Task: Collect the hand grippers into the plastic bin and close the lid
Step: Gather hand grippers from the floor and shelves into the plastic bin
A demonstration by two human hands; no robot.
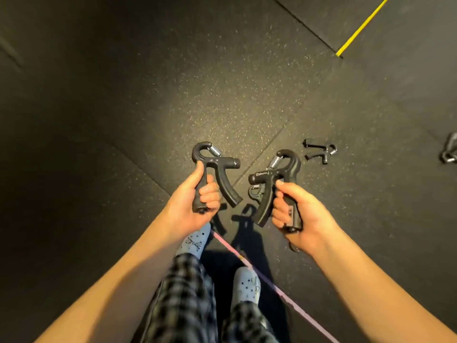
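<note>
Left hand [189,203] tight around one matte black, coil-sprung gripper [217,162], right hand [308,216] around its twin [268,175].

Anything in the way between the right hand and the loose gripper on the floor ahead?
Nothing visible: bare mat lies between the right hand and the floor gripper. But that hand grips a black gripper; so does the left hand.

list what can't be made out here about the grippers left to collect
Head view only:
Plastic bin, lid: out of frame.
Grey object at right edge: cut off by the frame.
Metal piece on floor: partly behind the gripper held by right hand.
Gripper's label: too small to read.
</note>
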